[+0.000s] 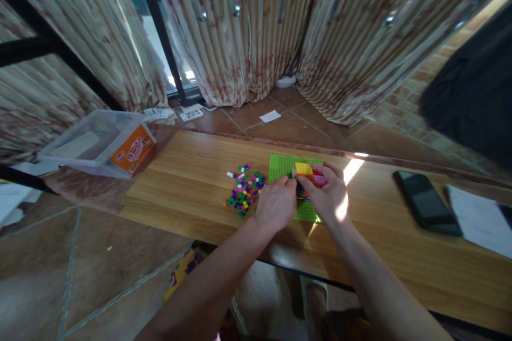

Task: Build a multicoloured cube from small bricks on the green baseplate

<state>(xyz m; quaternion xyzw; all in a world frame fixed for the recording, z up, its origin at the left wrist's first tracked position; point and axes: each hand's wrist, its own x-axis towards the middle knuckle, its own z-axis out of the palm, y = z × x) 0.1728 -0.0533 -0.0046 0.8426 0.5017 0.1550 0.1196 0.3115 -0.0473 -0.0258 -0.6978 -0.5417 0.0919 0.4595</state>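
Note:
A green studded baseplate (pixel 277 164) lies on the wooden table, and on or just above it is a small block of toy bricks (pixel 304 169) with yellow, red and pink parts. My right hand (pixel 331 192) is closed around the right side of these bricks. Against their left side, my left hand (pixel 279 201) has its fingers bent together; whether a small piece is between them is hidden. Close by on the left, a loose pile of small coloured bricks (pixel 245 189) is spread over the wood.
A long wooden table (pixel 192 170) carries a black phone (pixel 426 202) and white paper (pixel 480 218) at right. To the left stands a clear plastic box (pixel 92 144) with an orange label. Curtains (pixel 248 42) hang behind; dark cloth (pixel 472 80) is at upper right.

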